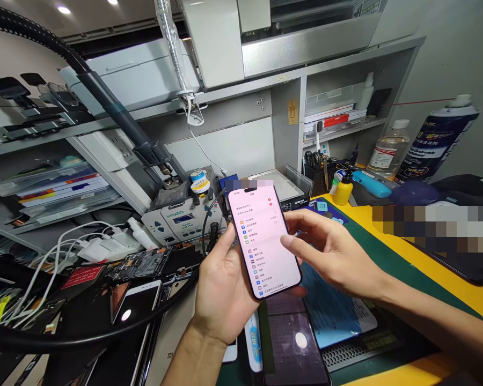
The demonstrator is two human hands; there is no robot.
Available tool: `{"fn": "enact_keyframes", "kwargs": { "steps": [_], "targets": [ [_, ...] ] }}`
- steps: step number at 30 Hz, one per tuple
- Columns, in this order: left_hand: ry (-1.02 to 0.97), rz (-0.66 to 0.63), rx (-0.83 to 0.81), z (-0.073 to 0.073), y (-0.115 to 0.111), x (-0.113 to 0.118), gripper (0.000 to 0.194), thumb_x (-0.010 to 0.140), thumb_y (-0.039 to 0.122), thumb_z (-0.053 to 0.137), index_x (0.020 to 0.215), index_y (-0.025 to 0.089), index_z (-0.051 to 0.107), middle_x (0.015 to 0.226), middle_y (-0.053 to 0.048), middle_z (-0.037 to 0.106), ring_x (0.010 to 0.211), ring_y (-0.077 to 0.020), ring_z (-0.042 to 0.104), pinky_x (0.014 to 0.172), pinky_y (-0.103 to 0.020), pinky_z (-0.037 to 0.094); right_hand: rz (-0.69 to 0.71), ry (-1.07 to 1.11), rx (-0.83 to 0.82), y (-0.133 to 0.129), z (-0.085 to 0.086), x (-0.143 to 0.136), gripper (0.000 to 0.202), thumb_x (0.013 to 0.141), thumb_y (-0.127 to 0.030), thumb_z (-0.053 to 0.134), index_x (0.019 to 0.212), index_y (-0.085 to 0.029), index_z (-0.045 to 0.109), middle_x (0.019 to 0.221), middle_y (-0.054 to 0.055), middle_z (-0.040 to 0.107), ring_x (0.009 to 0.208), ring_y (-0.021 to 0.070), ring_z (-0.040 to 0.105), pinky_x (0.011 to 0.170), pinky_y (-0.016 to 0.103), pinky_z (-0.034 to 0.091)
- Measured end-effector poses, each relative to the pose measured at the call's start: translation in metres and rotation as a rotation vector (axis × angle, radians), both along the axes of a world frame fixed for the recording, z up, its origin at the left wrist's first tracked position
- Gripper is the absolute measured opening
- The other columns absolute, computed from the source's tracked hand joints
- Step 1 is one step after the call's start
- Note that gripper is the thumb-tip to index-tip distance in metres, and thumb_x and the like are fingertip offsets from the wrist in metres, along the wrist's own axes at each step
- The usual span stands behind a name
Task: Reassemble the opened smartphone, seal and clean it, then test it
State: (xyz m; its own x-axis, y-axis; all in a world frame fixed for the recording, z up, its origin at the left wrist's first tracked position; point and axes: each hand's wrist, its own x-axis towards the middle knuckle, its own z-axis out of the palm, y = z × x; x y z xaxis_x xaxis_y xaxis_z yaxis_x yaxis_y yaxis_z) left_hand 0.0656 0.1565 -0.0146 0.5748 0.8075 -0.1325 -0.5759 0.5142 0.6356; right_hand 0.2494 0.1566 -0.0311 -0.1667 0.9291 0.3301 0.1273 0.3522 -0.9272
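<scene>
A smartphone with a lit screen showing a settings list is held upright over the bench. My left hand grips it from below and behind, thumb along its left edge. My right hand hovers at the phone's right side, its thumb just over the screen and fingers loosely curled, holding nothing.
A soldering station stands behind the phone under a black hose. Phones and parts with white cables lie at left. A green mat on the yellow bench carries a dark screen. Bottles and a spray can stand at right.
</scene>
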Motion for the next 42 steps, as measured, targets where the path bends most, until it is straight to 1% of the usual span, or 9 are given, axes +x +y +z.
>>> {"fn": "enact_keyframes", "kwargs": {
  "steps": [9, 13, 17, 23, 27, 32, 35, 40, 42],
  "targets": [
    [-0.034, -0.011, 0.001, 0.0003, 0.0008, 0.0008, 0.062, 0.102, 0.052, 0.039, 0.150, 0.013, 0.049, 0.144, -0.016, 0.060, 0.135, -0.0349, 0.053, 0.111, -0.049, 0.042, 0.004, -0.003, -0.001, -0.0010, 0.0000, 0.0004, 0.024, 0.094, -0.036, 0.064, 0.113, -0.020, 0.063, 0.103, 0.006, 0.067, 0.089, 0.0199, 0.063, 0.070, 0.031, 0.053],
    [-0.040, -0.028, 0.021, -0.0001, 0.0012, -0.0004, 0.061, 0.103, 0.052, 0.038, 0.150, 0.014, 0.048, 0.142, -0.016, 0.062, 0.131, -0.0341, 0.057, 0.109, -0.050, 0.044, 0.024, -0.014, 0.028, -0.0008, -0.0001, 0.0020, 0.024, 0.092, -0.030, 0.065, 0.114, -0.021, 0.062, 0.102, 0.005, 0.066, 0.092, 0.0205, 0.062, 0.077, 0.033, 0.054],
    [-0.053, -0.032, 0.025, -0.0006, 0.0018, -0.0009, 0.063, 0.103, 0.052, 0.036, 0.147, 0.009, 0.052, 0.136, -0.019, 0.065, 0.125, -0.0333, 0.062, 0.105, -0.048, 0.048, 0.047, -0.031, 0.048, -0.0016, -0.0003, 0.0035, 0.033, 0.088, -0.022, 0.066, 0.121, -0.021, 0.059, 0.105, 0.005, 0.065, 0.095, 0.0203, 0.062, 0.081, 0.034, 0.053],
    [-0.068, -0.043, 0.006, -0.0006, 0.0018, -0.0018, 0.061, 0.103, 0.051, 0.035, 0.143, 0.011, 0.056, 0.132, -0.017, 0.069, 0.120, -0.0306, 0.066, 0.102, -0.044, 0.051, 0.053, -0.046, 0.061, -0.0034, 0.0000, 0.0025, 0.039, 0.087, -0.021, 0.068, 0.125, -0.021, 0.058, 0.111, 0.006, 0.067, 0.096, 0.0210, 0.063, 0.080, 0.035, 0.055],
    [-0.064, -0.019, 0.000, -0.0013, 0.0017, -0.0013, 0.060, 0.103, 0.051, 0.037, 0.144, 0.013, 0.056, 0.134, -0.016, 0.068, 0.121, -0.0316, 0.065, 0.104, -0.046, 0.050, 0.012, -0.051, 0.056, -0.0014, -0.0008, 0.0003, 0.030, 0.091, -0.027, 0.066, 0.121, -0.021, 0.061, 0.109, 0.007, 0.068, 0.097, 0.0222, 0.065, 0.083, 0.036, 0.055],
    [-0.055, -0.025, 0.007, -0.0022, 0.0012, -0.0015, 0.056, 0.102, 0.051, 0.040, 0.145, 0.018, 0.056, 0.137, -0.014, 0.066, 0.121, -0.0350, 0.065, 0.105, -0.054, 0.047, 0.003, -0.038, 0.028, -0.0004, -0.0009, 0.0006, 0.028, 0.097, -0.036, 0.060, 0.120, -0.022, 0.062, 0.108, 0.007, 0.069, 0.098, 0.0234, 0.065, 0.084, 0.037, 0.055],
    [-0.069, -0.029, 0.005, -0.0028, 0.0009, -0.0022, 0.058, 0.102, 0.052, 0.040, 0.143, 0.016, 0.057, 0.137, -0.015, 0.066, 0.124, -0.0350, 0.063, 0.109, -0.053, 0.044, 0.018, -0.060, 0.044, -0.0025, 0.0000, 0.0025, 0.029, 0.093, -0.032, 0.064, 0.120, -0.022, 0.061, 0.107, 0.006, 0.069, 0.096, 0.0231, 0.065, 0.081, 0.037, 0.055],
    [-0.096, -0.032, -0.008, -0.0036, 0.0027, -0.0021, 0.060, 0.101, 0.053, 0.040, 0.142, 0.013, 0.059, 0.135, -0.015, 0.068, 0.131, -0.0342, 0.058, 0.114, -0.050, 0.040, 0.059, -0.063, 0.062, -0.0039, -0.0011, 0.0033, 0.042, 0.088, -0.022, 0.068, 0.129, -0.023, 0.056, 0.113, 0.006, 0.067, 0.096, 0.0211, 0.064, 0.080, 0.035, 0.055],
    [-0.093, -0.027, -0.012, -0.0031, 0.0034, -0.0015, 0.059, 0.101, 0.053, 0.040, 0.142, 0.013, 0.059, 0.135, -0.015, 0.067, 0.133, -0.0341, 0.057, 0.114, -0.049, 0.039, 0.052, -0.061, 0.068, -0.0029, -0.0021, 0.0026, 0.041, 0.089, -0.021, 0.067, 0.128, -0.022, 0.056, 0.112, 0.005, 0.068, 0.096, 0.0207, 0.064, 0.080, 0.035, 0.055]
  ]
}}
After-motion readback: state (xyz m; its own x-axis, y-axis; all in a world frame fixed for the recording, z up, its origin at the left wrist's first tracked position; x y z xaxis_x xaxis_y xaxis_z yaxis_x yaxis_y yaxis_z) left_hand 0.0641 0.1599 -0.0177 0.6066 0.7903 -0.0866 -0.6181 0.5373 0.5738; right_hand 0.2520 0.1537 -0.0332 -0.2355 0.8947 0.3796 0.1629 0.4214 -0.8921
